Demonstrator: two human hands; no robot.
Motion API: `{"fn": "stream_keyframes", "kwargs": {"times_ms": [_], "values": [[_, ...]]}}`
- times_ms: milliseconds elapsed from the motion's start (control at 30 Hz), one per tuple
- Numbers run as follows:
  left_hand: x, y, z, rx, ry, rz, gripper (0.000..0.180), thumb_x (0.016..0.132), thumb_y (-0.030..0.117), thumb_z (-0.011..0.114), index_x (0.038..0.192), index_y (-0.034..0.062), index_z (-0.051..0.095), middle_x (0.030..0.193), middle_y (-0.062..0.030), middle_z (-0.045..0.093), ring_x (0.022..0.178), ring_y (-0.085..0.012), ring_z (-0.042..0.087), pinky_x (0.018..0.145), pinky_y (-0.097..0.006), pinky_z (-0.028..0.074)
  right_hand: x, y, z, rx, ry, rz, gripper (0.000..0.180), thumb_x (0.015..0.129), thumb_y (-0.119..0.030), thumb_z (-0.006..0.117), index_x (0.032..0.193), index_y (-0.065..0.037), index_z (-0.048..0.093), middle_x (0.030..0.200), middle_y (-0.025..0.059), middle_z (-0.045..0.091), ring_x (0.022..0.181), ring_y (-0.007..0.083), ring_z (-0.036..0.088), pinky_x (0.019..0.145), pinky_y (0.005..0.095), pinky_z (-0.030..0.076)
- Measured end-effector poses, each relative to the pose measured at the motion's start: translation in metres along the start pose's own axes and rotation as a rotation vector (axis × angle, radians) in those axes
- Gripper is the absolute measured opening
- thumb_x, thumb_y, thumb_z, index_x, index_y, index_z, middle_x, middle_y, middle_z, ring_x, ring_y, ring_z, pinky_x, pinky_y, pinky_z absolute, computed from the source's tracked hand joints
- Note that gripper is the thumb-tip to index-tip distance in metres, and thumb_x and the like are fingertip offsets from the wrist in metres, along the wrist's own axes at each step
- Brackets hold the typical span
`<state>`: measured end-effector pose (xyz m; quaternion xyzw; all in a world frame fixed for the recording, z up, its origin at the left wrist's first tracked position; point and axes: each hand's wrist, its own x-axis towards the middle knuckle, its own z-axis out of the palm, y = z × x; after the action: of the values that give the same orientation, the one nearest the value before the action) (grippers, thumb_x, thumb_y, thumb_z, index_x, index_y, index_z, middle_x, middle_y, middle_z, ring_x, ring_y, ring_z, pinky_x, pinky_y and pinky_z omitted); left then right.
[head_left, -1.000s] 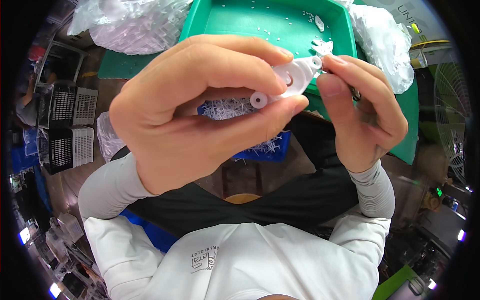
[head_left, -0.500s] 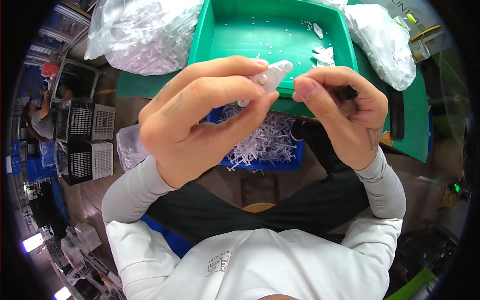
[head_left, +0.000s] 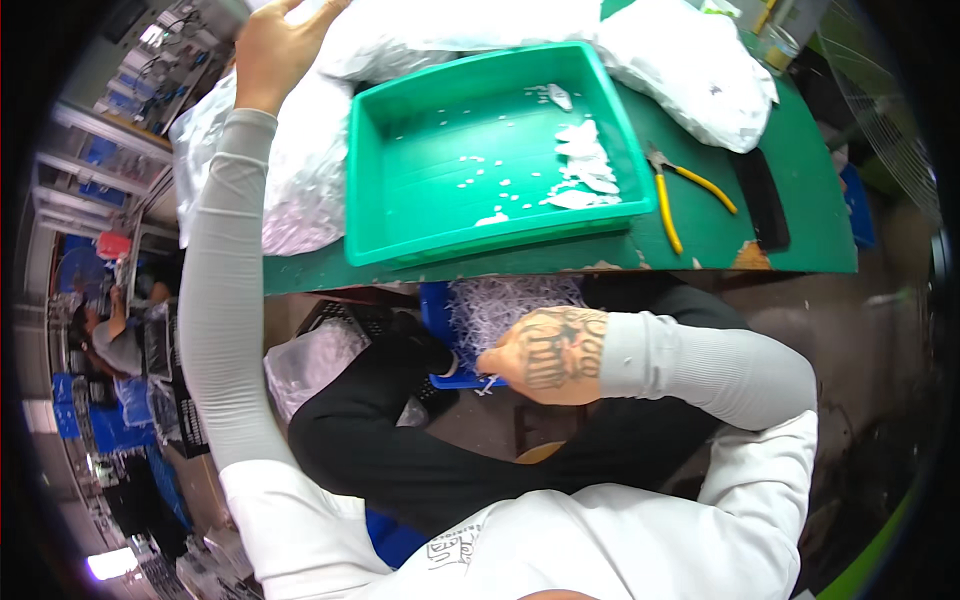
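Left hand [head_left: 268, 45] is laid open on a soft plastic bag [head_left: 300, 170]; right hand [head_left: 545, 350] is closed over light, brittle white plastic scraps [head_left: 510, 305], best pinched gently.

Green tray [head_left: 420, 190] interior mostly open, scraps at its right wall. Worktop [head_left: 800, 230] right edge: pliers [head_left: 668, 195]. Bags [head_left: 300, 170] block left/rear edges.

One head-worn fisheye view looks steeply down from above the person's chest, facing the far green desk [head_left: 780, 200]. The lap lies close beneath, the desk farther off, and straight edges bend toward the dark round rim.
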<state>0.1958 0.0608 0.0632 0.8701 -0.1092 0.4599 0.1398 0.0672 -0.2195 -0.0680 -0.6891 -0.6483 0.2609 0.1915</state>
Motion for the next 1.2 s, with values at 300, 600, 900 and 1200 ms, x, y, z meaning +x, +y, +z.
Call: {"fn": "stream_keyframes", "kwargs": {"times_ms": [300, 600, 900, 1200], "values": [[-0.106, 0.099, 0.145, -0.283, -0.866, 0.300, 0.033, 0.085, 0.028, 0.073, 0.110, 0.0060, 0.070, 0.097, -0.0170, 0.072, 0.088, -0.0329, 0.069, 0.080, -0.039, 0.055, 0.001, -0.003, -0.013, -0.009, 0.177, -0.063, 0.023, 0.091, -0.023, 0.058, 0.109, -0.008, 0.061, 0.083, 0.0128, 0.068, 0.079, 0.0338, 0.068, 0.070, 0.0431, 0.056], [-0.111, 0.090, 0.006, -1.130, -0.691, -0.909, 0.030, 0.090, 0.015, 0.070, 0.111, -0.0054, 0.063, 0.101, -0.0092, 0.068, 0.091, -0.0162, 0.068, 0.082, -0.030, 0.057, -0.001, 0.001, -0.047, 0.168, 0.669, -0.138, 0.023, 0.096, -0.015, 0.057, 0.118, -0.010, 0.063, 0.090, 0.0121, 0.062, 0.079, 0.0312, 0.064, 0.068, 0.0398, 0.053], [-0.143, 0.113, -0.087, -1.396, -0.565, -1.162, 0.037, 0.090, 0.003, 0.066, 0.126, 0.0022, 0.058, 0.099, -0.0072, 0.067, 0.092, -0.0156, 0.068, 0.081, -0.026, 0.055, 0.002, 0.007, -0.058, 0.245, 1.032, -0.022, 0.028, 0.090, -0.003, 0.067, 0.118, -0.006, 0.067, 0.105, 0.0082, 0.070, 0.086, 0.0104, 0.064, 0.072, 0.0274, 0.051], [-0.155, 0.118, -0.093, -1.391, -0.339, -1.050, 0.029, 0.091, 0.006, 0.065, 0.120, 0.0045, 0.060, 0.102, -0.0096, 0.066, 0.097, -0.0169, 0.068, 0.082, -0.028, 0.060, 0.000, 0.005, -0.058, 0.009, 1.059, -0.255, 0.034, 0.086, -0.004, 0.074, 0.118, 0.002, 0.065, 0.118, 0.0160, 0.066, 0.093, 0.0165, 0.065, 0.077, 0.0250, 0.052]]}}
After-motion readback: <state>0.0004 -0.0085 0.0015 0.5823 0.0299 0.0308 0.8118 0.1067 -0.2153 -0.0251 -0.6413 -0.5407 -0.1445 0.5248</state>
